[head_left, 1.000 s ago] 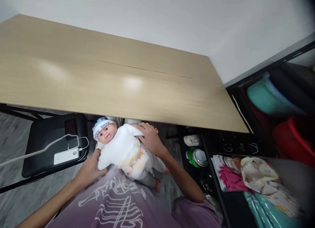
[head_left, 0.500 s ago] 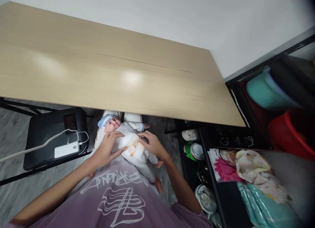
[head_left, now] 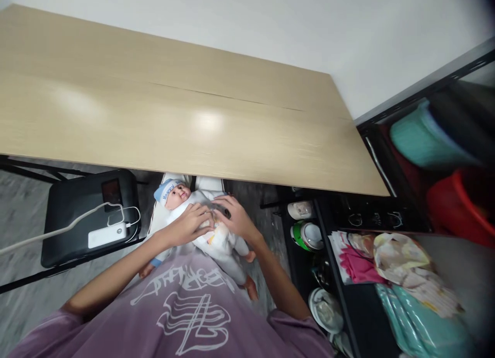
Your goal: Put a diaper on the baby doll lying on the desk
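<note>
Bottom centre: creased purple shirt [head_left: 154,316]. Above it, the left hand [head_left: 188,225] and right hand [head_left: 236,221] rest close together on a doll [head_left: 222,246], lower centre; whether they pinch it is unclear. Its soft-clothed body looks light, probably best held round the torso. Beyond stretches a smooth, flat bench [head_left: 154,126].

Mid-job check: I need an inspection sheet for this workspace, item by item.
Surface: pale wood-grain tabletop, with a thin dark line.
Job's things: baby doll, face-up, in a blue cap.
Clutter: pink cloth and teal plastic packets at right.
Hands: left hand on the doll's torso; right hand there too, exact grip unclear.
Cables: white cable plugged into a white power bank.
Surroundings: white wall, red tub.
</note>
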Tool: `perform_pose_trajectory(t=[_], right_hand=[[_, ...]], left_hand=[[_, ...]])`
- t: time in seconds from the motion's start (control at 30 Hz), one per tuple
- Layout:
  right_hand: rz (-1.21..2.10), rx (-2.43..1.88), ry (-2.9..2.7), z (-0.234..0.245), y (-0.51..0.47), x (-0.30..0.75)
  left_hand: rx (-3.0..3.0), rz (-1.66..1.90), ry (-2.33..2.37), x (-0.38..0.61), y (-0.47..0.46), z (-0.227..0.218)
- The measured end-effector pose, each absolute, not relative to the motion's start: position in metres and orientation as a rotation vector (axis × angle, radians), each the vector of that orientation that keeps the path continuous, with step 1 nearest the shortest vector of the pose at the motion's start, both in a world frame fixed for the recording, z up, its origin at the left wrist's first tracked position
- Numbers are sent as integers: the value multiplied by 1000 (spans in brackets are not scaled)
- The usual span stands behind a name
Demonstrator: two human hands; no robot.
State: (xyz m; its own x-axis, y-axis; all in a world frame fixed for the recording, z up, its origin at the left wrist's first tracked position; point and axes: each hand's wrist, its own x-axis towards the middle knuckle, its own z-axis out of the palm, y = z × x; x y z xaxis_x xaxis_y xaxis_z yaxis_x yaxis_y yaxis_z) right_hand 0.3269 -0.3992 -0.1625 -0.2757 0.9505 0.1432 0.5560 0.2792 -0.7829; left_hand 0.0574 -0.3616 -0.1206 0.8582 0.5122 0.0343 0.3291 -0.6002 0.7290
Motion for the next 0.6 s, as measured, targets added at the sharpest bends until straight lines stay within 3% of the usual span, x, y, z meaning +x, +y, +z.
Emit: perform_pose_trajectory(t=[0.17,0.43,0.6], right_hand=[[939,-1221,-2107,-139,-403,307],[891,-1254,-2109,-145,-401,313],[945,-1337,-2126,-132,-406,319]], left_hand=[[2276,275,663,49,-368,-114],[2298,341,671,58,-374,-114],[2189,271,575,41,-376,-92]])
